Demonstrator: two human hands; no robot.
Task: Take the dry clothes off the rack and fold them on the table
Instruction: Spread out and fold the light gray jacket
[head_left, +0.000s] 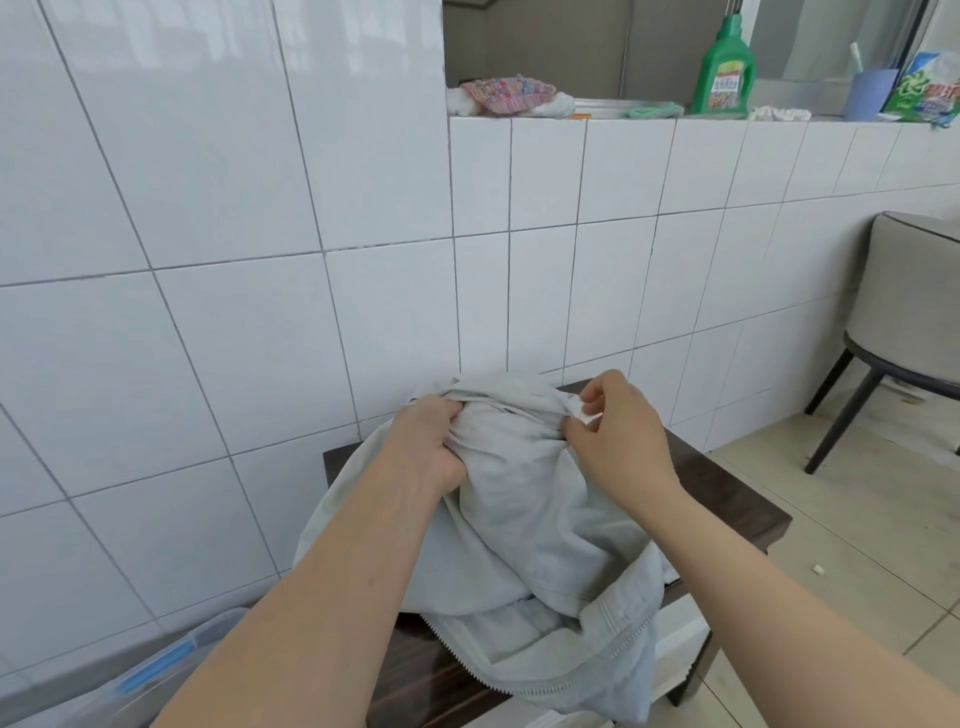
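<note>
A light grey zip jacket (519, 530) lies bunched on a small dark wooden table (722, 483) against the tiled wall. My left hand (426, 447) grips a fold of the cloth near its upper edge. My right hand (618, 431) pinches the cloth on the other side, where a small white label shows between thumb and fingers. The zip edge hangs over the table's near side. No rack is in view.
A clear plastic box with a blue latch (156, 670) stands at the lower left. A grey chair (904, 322) stands on the tiled floor to the right. On the wall ledge are a green detergent bottle (724, 67), cloths and a blue cup (870, 93).
</note>
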